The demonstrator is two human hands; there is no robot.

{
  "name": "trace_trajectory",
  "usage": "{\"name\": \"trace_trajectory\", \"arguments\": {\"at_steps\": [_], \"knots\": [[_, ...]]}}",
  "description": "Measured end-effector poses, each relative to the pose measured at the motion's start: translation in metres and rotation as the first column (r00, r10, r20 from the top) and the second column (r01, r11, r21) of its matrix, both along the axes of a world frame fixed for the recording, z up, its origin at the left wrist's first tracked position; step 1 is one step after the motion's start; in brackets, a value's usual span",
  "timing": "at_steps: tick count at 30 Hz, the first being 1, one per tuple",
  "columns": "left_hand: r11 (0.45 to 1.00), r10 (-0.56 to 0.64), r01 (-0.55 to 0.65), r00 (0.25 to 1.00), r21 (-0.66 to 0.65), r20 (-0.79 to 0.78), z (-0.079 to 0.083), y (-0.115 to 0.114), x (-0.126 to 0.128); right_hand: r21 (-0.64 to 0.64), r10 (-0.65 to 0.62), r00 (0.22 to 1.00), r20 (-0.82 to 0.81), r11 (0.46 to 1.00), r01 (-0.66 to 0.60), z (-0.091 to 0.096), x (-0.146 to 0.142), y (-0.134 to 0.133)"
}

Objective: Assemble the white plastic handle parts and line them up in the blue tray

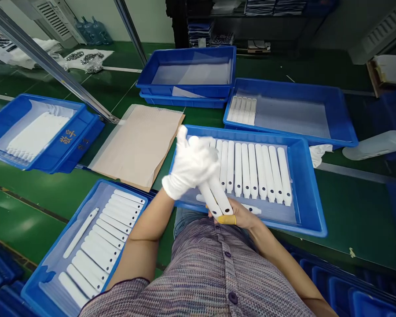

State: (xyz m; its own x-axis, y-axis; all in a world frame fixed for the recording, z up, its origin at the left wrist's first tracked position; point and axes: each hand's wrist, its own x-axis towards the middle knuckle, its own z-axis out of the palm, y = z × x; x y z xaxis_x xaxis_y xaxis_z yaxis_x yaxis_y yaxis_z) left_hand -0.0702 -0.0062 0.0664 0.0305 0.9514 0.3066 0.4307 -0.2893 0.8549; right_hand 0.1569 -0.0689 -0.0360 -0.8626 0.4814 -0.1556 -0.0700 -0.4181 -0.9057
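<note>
From where I'm watching, the only lettering I can pick out sits on the left of the scene: yellow characters (67,136), apparently hand-painted Chinese, on the outer wall of a blue plastic tray (49,152). Just to their right and nearer the tray's corner there's a second, darker group of characters (82,144) on the same wall. Both are too blurred and skewed for me to read with confidence, so I can't give the wording — only where they stand.
</note>
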Motion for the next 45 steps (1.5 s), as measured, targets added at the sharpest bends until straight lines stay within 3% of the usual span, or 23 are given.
{"name": "trace_trajectory", "arguments": {"at_steps": [3,5,7,9,11,13,16,20,22,24,28,30,33,35,38,41,45], "knots": [[0.995,-0.013,0.014,1.000,0.096,-0.009,0.024,0.016,-0.020,-0.072,0.063,0.993,-0.101,0.995,-0.071,-0.002,0.001,-0.005],[0.996,-0.024,0.008,0.986,0.094,0.164,0.031,0.022,-0.022,-0.117,0.057,0.984,-0.169,0.990,-0.077,-0.006,-0.002,-0.008],[0.999,-0.027,0.012,0.898,0.037,0.439,0.030,0.026,-0.017,-0.166,0.032,0.975,-0.220,0.984,-0.070,-0.010,-0.006,-0.010],[1.000,-0.001,0.017,0.756,-0.018,0.655,0.024,0.025,-0.007,-0.189,0.014,0.970,-0.242,0.980,-0.062,-0.011,-0.010,-0.011],[0.997,0.009,0.052,0.656,-0.057,0.755,0.016,0.019,0.005,-0.178,-0.018,0.970,-0.241,0.984,-0.026,-0.011,-0.015,-0.011],[0.988,0.006,0.120,0.621,-0.102,0.784,0.007,0.007,0.017,-0.154,-0.073,0.973,-0.221,0.987,0.039,-0.009,-0.018,-0.010],[0.937,0.032,0.243,0.657,-0.252,0.753,-0.008,-0.017,0.032,-0.101,-0.179,0.970,-0.166,0.981,0.164,-0.009,-0.022,-0.007],[0.799,0.084,0.347,0.745,-0.491,0.662,-0.028,-0.046,0.042,-0.029,-0.249,0.966,-0.068,0.968,0.247,-0.008,-0.021,-0.002],[0.804,0.095,0.328,0.752,-0.496,0.652,-0.034,-0.053,0.042,0.033,-0.312,0.950,0.003,0.950,0.312,-0.004,-0.020,0.002],[0.823,0.098,0.307,0.752,-0.478,0.652,-0.036,-0.056,0.042,0.121,-0.438,0.898,0.036,0.894,0.431,0.001,-0.020,0.006],[0.758,0.042,0.375,0.789,-0.534,0.613,-0.033,-0.056,0.043,0.216,-0.637,0.770,-0.029,0.748,0.627,0.013,-0.025,0.013],[0.785,0.052,0.326,0.813,-0.527,0.581,-0.030,-0.054,0.044,0.247,-0.698,0.716,-0.023,0.690,0.681,0.017,-0.027,0.013],[0.887,0.124,0.159,0.823,-0.434,0.554,-0.028,-0.050,0.043,0.268,-0.755,0.655,-0.024,0.626,0.732,0.023,-0.026,0.012],[0.916,0.174,0.092,0.786,-0.391,0.594,-0.029,-0.049,0.042,0.190,-0.739,0.673,-0.026,0.657,0.730,0.027,-0.022,0.013],[0.917,0.197,0.144,0.646,-0.371,0.738,-0.029,-0.052,0.043,-0.130,-0.684,0.729,-0.016,0.724,0.677,0.035,-0.019,0.015],[0.889,0.202,0.269,0.497,-0.371,0.844,-0.028,-0.057,0.048,-0.441,-0.650,0.757,-0.067,0.700,0.562,0.040,-0.020,0.016],[0.865,0.223,0.318,0.450,-0.388,0.865,-0.025,-0.060,0.054,-0.543,-0.616,0.774,-0.146,0.704,0.458,0.041,-0.025,0.015]]}}
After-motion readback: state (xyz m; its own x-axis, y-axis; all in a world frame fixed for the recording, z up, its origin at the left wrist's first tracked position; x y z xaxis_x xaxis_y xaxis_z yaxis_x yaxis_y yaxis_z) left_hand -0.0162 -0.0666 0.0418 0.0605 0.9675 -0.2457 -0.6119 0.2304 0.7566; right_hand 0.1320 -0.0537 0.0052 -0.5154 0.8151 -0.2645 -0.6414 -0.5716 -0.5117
